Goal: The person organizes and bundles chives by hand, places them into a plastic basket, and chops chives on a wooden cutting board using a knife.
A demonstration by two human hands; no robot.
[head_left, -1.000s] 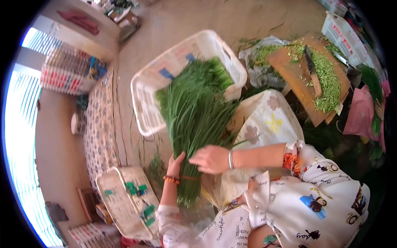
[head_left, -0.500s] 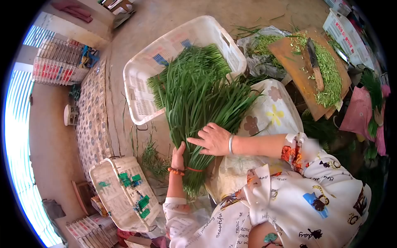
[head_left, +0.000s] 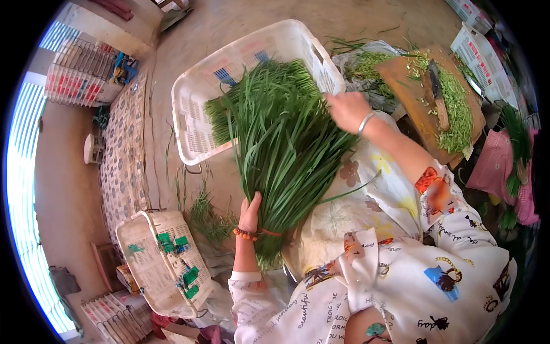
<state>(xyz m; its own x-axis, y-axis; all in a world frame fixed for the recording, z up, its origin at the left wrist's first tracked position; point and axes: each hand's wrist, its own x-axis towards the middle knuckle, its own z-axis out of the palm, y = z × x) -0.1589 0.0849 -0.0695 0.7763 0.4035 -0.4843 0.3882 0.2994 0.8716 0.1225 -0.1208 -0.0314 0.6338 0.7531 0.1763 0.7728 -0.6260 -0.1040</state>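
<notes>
A large bundle of long green leafy stalks (head_left: pixel 286 155) lies over my lap, its leaf ends reaching over the rim of a white plastic crate (head_left: pixel 184 129). A red band (head_left: pixel 269 232) rings its lower end. My left hand (head_left: pixel 248 213), with orange beads at the wrist, grips the bundle just above the band. At the bundle's upper right, my right hand (head_left: pixel 348 110), with a silver bangle, has its fingers curled near the leaf tips; what they hold, if anything, is too blurred to tell. More green stalks (head_left: pixel 301 74) lie inside the crate.
A wooden board (head_left: pixel 401 80) with a knife (head_left: pixel 437 94) and chopped green pieces stands at the right. An off-white basket (head_left: pixel 137 252) with green tape sits at lower left. Loose stalks (head_left: pixel 206 215) litter the floor. Stacked crates (head_left: pixel 77 80) stand at upper left, another (head_left: pixel 478 63) at upper right.
My right hand has moved from the lower part of the bundle up and right to the leaf tips. The leaves have spread a little. My left hand still grips near the band.
</notes>
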